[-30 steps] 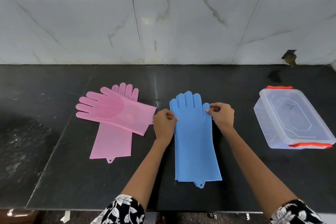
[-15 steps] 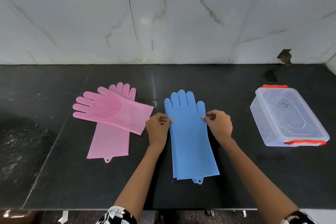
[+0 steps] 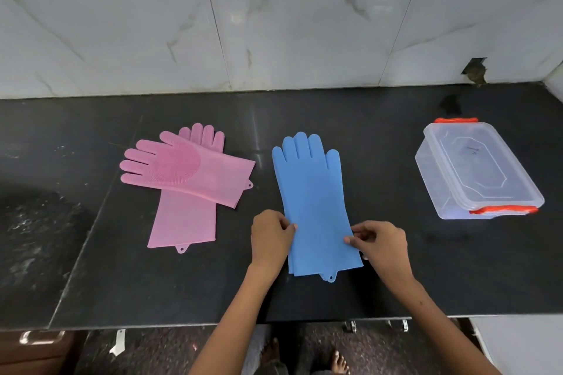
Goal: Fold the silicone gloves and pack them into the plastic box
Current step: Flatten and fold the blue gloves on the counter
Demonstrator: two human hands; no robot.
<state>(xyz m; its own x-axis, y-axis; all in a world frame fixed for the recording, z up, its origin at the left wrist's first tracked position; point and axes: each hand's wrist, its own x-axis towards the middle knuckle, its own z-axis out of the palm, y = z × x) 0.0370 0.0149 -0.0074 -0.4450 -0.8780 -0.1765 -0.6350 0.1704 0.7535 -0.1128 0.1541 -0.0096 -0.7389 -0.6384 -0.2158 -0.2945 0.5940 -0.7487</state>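
Note:
A pair of blue silicone gloves lies stacked flat in the middle of the black counter, fingers pointing to the wall. My left hand pinches the left edge of the blue gloves near the cuff. My right hand pinches the right edge at the same height. Two pink gloves lie crossed to the left, one bristled palm up over the other. The clear plastic box with its lid on and orange clips stands at the right.
The black stone counter ends in a front edge just below my wrists. A marble-tiled wall closes the back. The counter's left part has pale smears. Bare feet show on the floor below.
Both hands have slid down the sides of the blue gloves from near the finger end to near the cuff. The camera view has shifted slightly.

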